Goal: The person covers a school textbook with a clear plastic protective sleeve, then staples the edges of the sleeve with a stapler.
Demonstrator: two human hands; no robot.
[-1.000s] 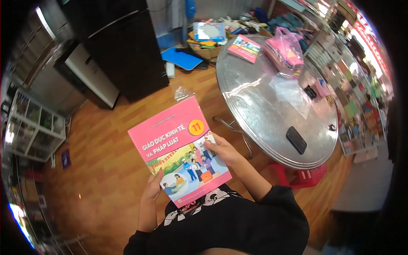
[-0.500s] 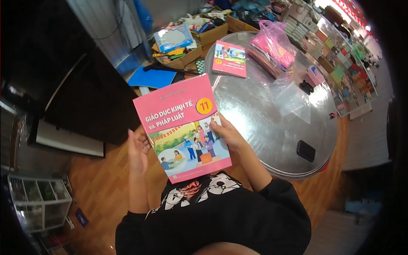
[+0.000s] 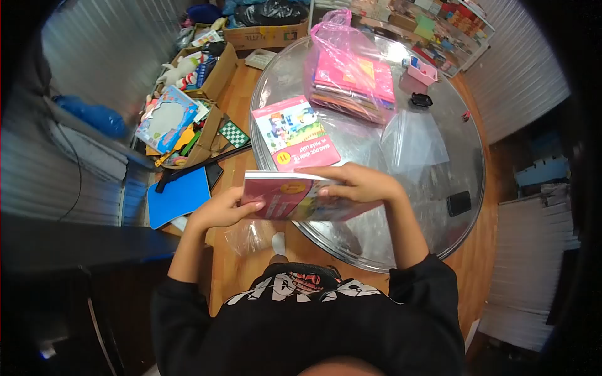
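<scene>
Between my two hands is a pink textbook point(image 3: 301, 199), tilted so that its white page edges face up and its cover slants toward me. My left hand point(image 3: 224, 208) grips its left end, thumb on the cover. My right hand point(image 3: 359, 183) holds the top edge near the right end, thumb on the cover and fingers behind. Just beyond it, a second pink textbook point(image 3: 295, 128) with the same kind of cover lies on the round metal table point(image 3: 351, 247). A pink plastic bag point(image 3: 351, 75) with a stack of books inside lies farther back.
On the table are a clear plastic sleeve point(image 3: 415, 141), a black phone point(image 3: 459, 203), a small black object point(image 3: 421, 99) and a pink box point(image 3: 422, 72). Cardboard boxes point(image 3: 219, 81) of toys stand left, near a blue board point(image 3: 179, 195) on the floor.
The held textbook has turned from upright, cover facing me, to a flatter tilt near the table edge. My left hand, formerly spread beside it, now grips it. The view has swung right.
</scene>
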